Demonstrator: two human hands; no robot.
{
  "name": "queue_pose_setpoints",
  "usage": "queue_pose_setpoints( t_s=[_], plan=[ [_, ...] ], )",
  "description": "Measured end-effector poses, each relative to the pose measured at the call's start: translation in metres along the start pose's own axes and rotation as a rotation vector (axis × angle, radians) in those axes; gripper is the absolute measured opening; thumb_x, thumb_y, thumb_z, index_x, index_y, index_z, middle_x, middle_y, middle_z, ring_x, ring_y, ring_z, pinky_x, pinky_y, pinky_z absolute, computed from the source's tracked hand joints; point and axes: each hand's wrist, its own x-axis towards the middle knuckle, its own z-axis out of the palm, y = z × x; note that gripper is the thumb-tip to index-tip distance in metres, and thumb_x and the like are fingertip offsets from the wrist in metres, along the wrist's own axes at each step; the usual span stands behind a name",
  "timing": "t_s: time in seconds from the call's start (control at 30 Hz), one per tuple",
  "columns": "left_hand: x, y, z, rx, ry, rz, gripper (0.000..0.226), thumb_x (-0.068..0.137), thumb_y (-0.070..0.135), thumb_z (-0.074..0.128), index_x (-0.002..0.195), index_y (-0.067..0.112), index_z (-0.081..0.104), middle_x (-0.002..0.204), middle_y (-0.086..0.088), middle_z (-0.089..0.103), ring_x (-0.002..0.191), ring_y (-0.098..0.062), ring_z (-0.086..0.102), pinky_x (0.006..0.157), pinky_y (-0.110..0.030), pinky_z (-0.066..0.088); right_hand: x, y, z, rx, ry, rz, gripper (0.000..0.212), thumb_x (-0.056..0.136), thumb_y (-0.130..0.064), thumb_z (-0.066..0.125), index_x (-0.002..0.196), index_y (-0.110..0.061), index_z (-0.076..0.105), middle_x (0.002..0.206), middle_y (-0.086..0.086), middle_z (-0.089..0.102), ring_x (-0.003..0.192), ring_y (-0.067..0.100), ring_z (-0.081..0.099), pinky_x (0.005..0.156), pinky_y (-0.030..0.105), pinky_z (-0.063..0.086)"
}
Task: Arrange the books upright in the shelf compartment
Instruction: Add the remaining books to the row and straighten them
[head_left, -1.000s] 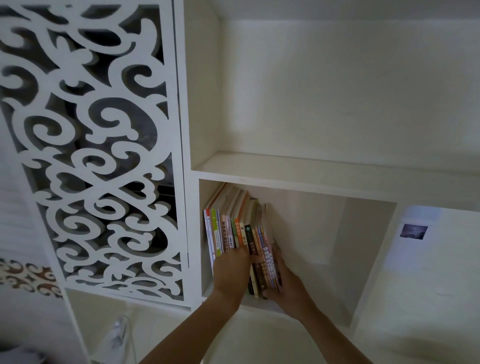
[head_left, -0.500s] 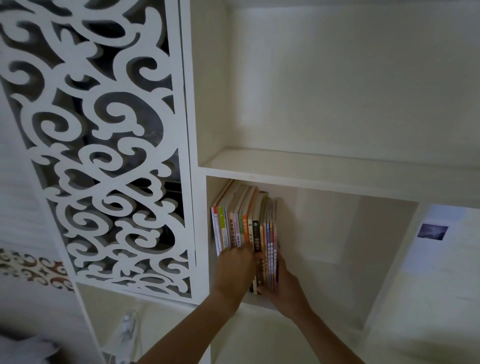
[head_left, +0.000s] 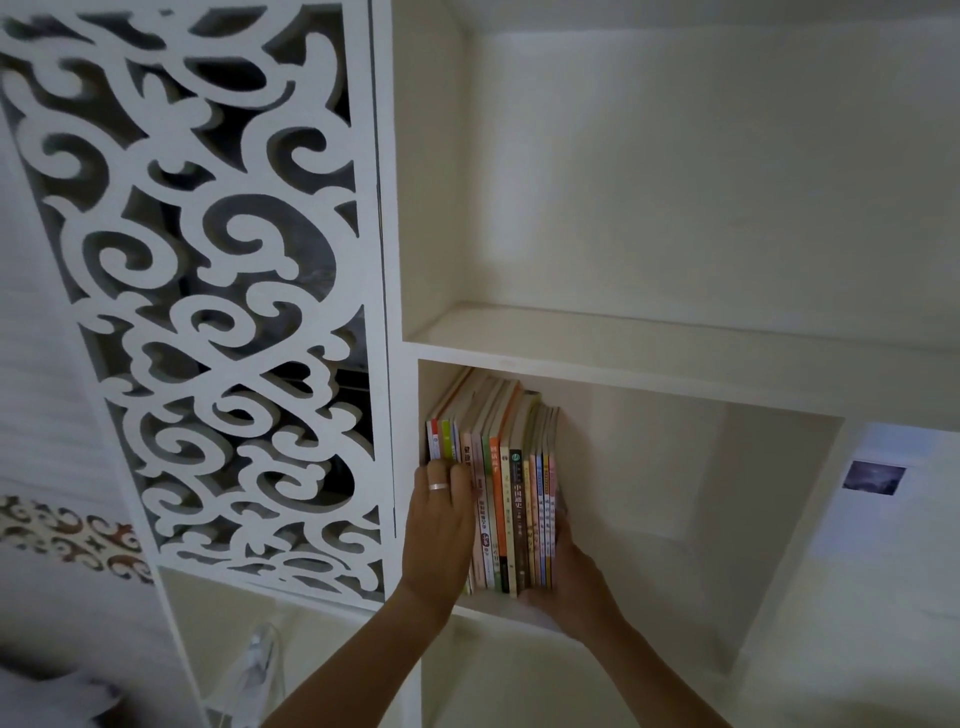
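Compared with a second ago, the row of books (head_left: 498, 499) stands straighter: the volumes that leaned and fanned apart are now pressed into one tight block, with their spines lined up and facing outward. The view has also shifted slightly.

The left hand (head_left: 441, 530), wearing a ring, lies flat with fingers together against the spines at the left end of the row. It is pushing, not clasping anything. The right hand (head_left: 566, 582) cups the lower right end of the row, its fingers curled round the last book; its thumb is hidden, so how firmly it holds cannot be told. The books are squeezed between the two hands.

The books stand in the lower shelf compartment (head_left: 675, 519), tight against its left wall, on the compartment floor. The space to their right is bare. The shelf above (head_left: 623, 338) holds nothing visible. To the left is a white carved scrollwork panel (head_left: 208, 312).

The task looks nearly done: the books are upright and gathered. What seems left is to let go and see that the last book on the right, which nothing else supports, does not tip over.
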Motion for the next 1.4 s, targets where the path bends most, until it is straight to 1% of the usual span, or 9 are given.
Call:
queue_pose_setpoints(
  t_s=[0.3, 0.4, 0.5, 0.57, 0.63, 0.87, 1.13, 1.27, 1.4],
  plan=[
    [0.006, 0.003, -0.015, 0.006, -0.100, -0.003, 0.033, 0.088, 0.025, 0.067, 0.113, 0.009, 0.056, 0.107, -0.015, 0.057, 0.092, -0.025, 0.057, 0.077, -0.034, 0.058, -0.010, 0.002, 0.009, -0.057, 0.085, 0.006, 0.120, 0.082, -0.022, 0.077, 0.161, -0.030, -0.012, 0.151, 0.002, 0.050, 0.129, 0.021, 0.058, 0.107, 0.037, 0.050],
    [0.014, -0.001, -0.019, 0.126, -0.178, 0.123, 0.068, 0.083, 0.037, 0.079, 0.136, 0.005, 0.051, 0.128, -0.017, 0.055, 0.119, -0.033, 0.056, 0.099, -0.042, 0.051, -0.010, -0.001, 0.008, -0.057, 0.081, 0.015, 0.118, 0.081, -0.025, 0.077, 0.162, -0.029, -0.009, 0.147, 0.002, 0.056, 0.124, 0.022, 0.062, 0.105, 0.036, 0.051],
    [0.034, 0.001, -0.025, 0.078, -0.198, 0.228, 0.109, 0.067, 0.057, 0.084, 0.150, 0.003, 0.039, 0.155, -0.021, 0.037, 0.149, -0.039, 0.028, 0.120, -0.057, 0.027, -0.008, -0.002, 0.004, -0.030, 0.088, 0.011, 0.119, 0.079, -0.027, 0.080, 0.162, -0.032, -0.007, 0.142, -0.005, 0.060, 0.121, 0.019, 0.065, 0.104, 0.032, 0.052],
    [0.044, 0.006, -0.025, 0.111, -0.310, 0.245, 0.130, 0.057, 0.066, 0.085, 0.157, 0.005, 0.028, 0.163, -0.019, 0.025, 0.154, -0.037, 0.014, 0.123, -0.060, 0.015, -0.005, -0.001, 0.003, -0.050, 0.089, 0.015, 0.118, 0.079, -0.027, 0.082, 0.162, -0.027, -0.002, 0.143, -0.005, 0.060, 0.121, 0.019, 0.065, 0.101, 0.028, 0.049],
    [0.049, 0.008, -0.018, 0.242, -0.455, 0.254, 0.138, 0.047, 0.071, 0.086, 0.156, 0.008, 0.029, 0.161, -0.016, 0.031, 0.153, -0.037, 0.020, 0.123, -0.063, 0.008, -0.004, 0.000, 0.003, -0.067, 0.086, 0.020, 0.121, 0.077, -0.031, 0.083, 0.162, -0.026, -0.003, 0.141, -0.005, 0.061, 0.119, 0.019, 0.066, 0.098, 0.027, 0.049],
    [0.044, -0.001, -0.003, 0.350, -0.423, 0.281, 0.131, 0.043, 0.075, 0.084, 0.149, 0.012, 0.040, 0.149, -0.015, 0.044, 0.141, -0.037, 0.039, 0.122, -0.064, 0.010, -0.004, -0.002, 0.003, -0.111, 0.071, 0.016, 0.128, 0.075, -0.044, 0.081, 0.160, -0.032, -0.013, 0.142, -0.005, 0.061, 0.119, 0.021, 0.066, 0.100, 0.036, 0.053],
    [0.046, -0.009, 0.000, 0.404, -0.404, 0.336, 0.136, 0.039, 0.054, 0.096, 0.153, 0.012, 0.035, 0.152, -0.019, 0.040, 0.143, -0.039, 0.036, 0.122, -0.063, 0.001, 0.001, -0.006, 0.015, -0.169, 0.155, 0.064, 0.131, 0.058, -0.060, 0.081, 0.160, -0.023, 0.008, 0.139, -0.006, 0.061, 0.116, 0.019, 0.066, 0.098, 0.044, 0.053],
    [0.047, -0.013, -0.003, 0.423, -0.392, 0.393, 0.129, 0.055, 0.060, 0.091, 0.157, 0.012, 0.027, 0.159, -0.018, 0.028, 0.149, -0.037, 0.026, 0.122, -0.062, -0.007, 0.000, -0.005, 0.020, -0.177, 0.187, 0.069, 0.131, 0.063, -0.056, 0.081, 0.161, -0.019, 0.003, 0.144, 0.000, 0.056, 0.119, 0.023, 0.065, 0.095, 0.045, 0.055],
    [0.045, -0.020, -0.012, 0.464, -0.297, 0.455, 0.116, 0.070, 0.032, 0.088, 0.160, 0.012, 0.019, 0.164, -0.020, 0.020, 0.152, -0.037, 0.021, 0.124, -0.060, 0.006, -0.002, -0.014, 0.017, -0.009, 0.179, 0.057, 0.136, 0.059, -0.049, 0.089, 0.160, -0.031, -0.001, 0.145, -0.008, 0.055, 0.123, 0.021, 0.062, 0.097, 0.044, 0.055]
  ],
)
